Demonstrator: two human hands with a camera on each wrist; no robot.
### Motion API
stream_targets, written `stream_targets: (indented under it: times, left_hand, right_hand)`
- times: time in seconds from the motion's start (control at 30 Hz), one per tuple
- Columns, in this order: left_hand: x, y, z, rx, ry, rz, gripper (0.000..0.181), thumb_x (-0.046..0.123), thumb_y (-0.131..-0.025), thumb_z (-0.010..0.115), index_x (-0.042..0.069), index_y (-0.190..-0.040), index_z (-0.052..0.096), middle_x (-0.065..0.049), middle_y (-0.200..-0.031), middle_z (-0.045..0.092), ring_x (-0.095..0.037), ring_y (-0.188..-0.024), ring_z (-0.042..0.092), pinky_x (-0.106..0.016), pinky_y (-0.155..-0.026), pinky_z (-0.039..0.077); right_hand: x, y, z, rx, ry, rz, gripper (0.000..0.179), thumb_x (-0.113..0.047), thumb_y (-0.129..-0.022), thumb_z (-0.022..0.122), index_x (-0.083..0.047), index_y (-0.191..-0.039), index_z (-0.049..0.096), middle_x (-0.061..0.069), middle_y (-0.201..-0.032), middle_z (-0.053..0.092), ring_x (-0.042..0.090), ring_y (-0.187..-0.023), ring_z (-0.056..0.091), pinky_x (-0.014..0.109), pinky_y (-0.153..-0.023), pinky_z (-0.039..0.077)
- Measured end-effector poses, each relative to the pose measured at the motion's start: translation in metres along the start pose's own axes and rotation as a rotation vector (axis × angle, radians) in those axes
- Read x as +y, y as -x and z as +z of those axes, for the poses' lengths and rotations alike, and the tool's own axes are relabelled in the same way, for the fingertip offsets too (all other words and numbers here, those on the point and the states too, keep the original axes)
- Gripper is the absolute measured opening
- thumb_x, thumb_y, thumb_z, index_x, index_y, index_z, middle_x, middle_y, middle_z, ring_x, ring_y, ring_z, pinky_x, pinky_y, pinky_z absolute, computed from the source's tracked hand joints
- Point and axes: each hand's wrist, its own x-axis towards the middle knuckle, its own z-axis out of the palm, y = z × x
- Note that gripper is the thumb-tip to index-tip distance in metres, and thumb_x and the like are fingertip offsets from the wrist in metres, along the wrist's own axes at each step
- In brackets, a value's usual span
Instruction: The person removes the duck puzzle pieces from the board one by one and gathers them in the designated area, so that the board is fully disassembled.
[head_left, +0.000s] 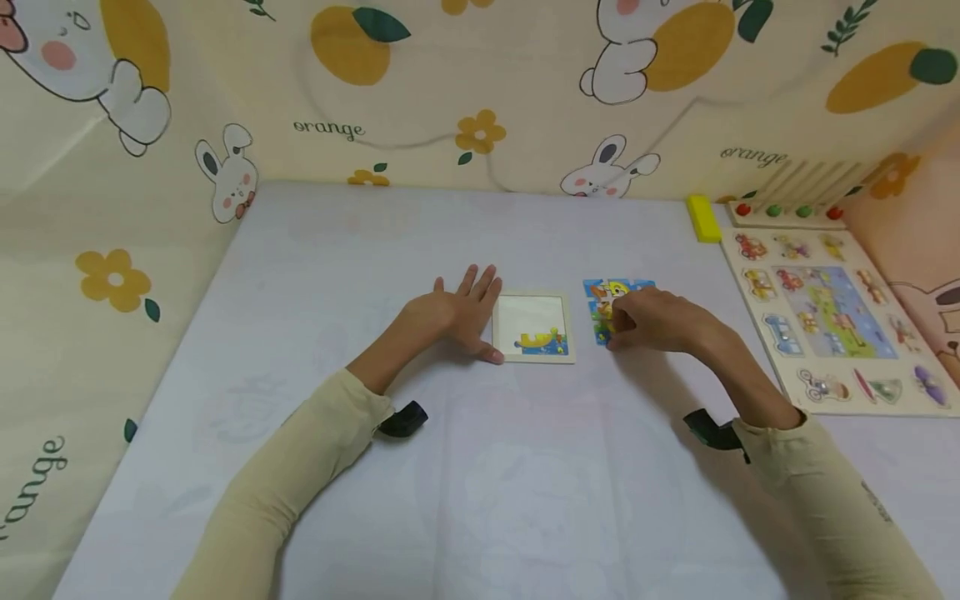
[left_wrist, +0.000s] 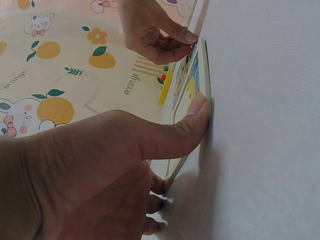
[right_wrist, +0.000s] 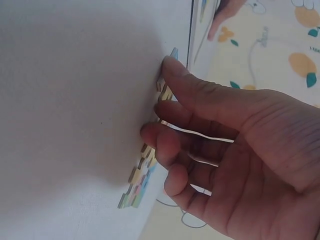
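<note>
A small square puzzle tray (head_left: 528,315) with a pale rim lies on the white table. Joined blue and yellow pieces (head_left: 553,343) fill its lower right corner; the rest shows bare backing. My left hand (head_left: 467,315) rests at the tray's left side, fingers spread, its thumb (left_wrist: 198,106) against the rim. Right of the tray, a cluster of colourful jigsaw pieces (head_left: 597,290) lies flat, partly covered by my right hand (head_left: 660,321). That hand's fingers are curled, with thumb and forefinger pinching a puzzle piece (right_wrist: 161,86) at the cluster's near edge.
At the right lies a large picture board (head_left: 832,387) with vehicles and other figures. Behind it stand a wooden piece with red and green beads (head_left: 774,211) and a yellow block (head_left: 703,218). Patterned cloth (head_left: 420,108) hangs along the table's back and left.
</note>
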Motion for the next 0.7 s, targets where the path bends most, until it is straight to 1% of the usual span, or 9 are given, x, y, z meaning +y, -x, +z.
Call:
stream_targets:
  times: [0.2,0.4,0.6,0.7]
  left_hand:
    - [0.0014,-0.0002,0.0004,-0.008,-0.001,0.013,0.123,0.068,-0.094,0.063,0.009,-0.166,-0.018,-0.010,-0.171,-0.034,-0.033,-0.161,-0.028,-0.070,-0.129,0.002]
    - [0.0011,-0.0003,-0.0002,-0.003,-0.007,0.008,0.123,0.068,-0.094,0.064,0.009,-0.166,-0.018,-0.010,-0.171,-0.034,-0.033,-0.161,-0.028,-0.070,-0.129,0.003]
    - [-0.0004,-0.0011,0.0000,0.006,-0.011,-0.003,0.123,0.067,-0.094,0.064,0.009,-0.166,-0.017,-0.010,-0.172,-0.033,-0.033,-0.161,-0.027,-0.070,-0.129,0.003]
    - [-0.0006,-0.0021,0.0013,0.010,-0.012,0.001,0.123,0.067,-0.094,0.064,0.009,-0.166,-0.016,-0.010,-0.172,-0.032,-0.033,-0.162,-0.026,-0.070,-0.129,0.004]
  right_hand:
    - [-0.0006,0.0023,0.0006,-0.009,-0.003,-0.001,0.018,-0.021,-0.091,0.081,-0.009,-0.088,0.068,0.001,-0.079,0.062,0.016,-0.076,0.052,0.031,-0.067,0.041]
    - [-0.0012,0.0014,-0.0001,-0.010,-0.005,-0.004,0.020,-0.022,-0.091,0.082,-0.009,-0.086,0.067,0.001,-0.079,0.060,0.016,-0.075,0.052,0.031,-0.065,0.040]
    - [-0.0046,-0.0004,-0.0003,-0.001,-0.013,-0.023,0.019,-0.017,-0.091,0.081,-0.009,-0.082,0.067,0.001,-0.076,0.059,0.015,-0.072,0.051,0.030,-0.064,0.040]
    - [-0.0051,-0.0001,0.0011,0.001,-0.022,-0.029,0.019,-0.016,-0.091,0.081,-0.009,-0.081,0.066,0.000,-0.074,0.057,0.015,-0.071,0.049,0.029,-0.064,0.038]
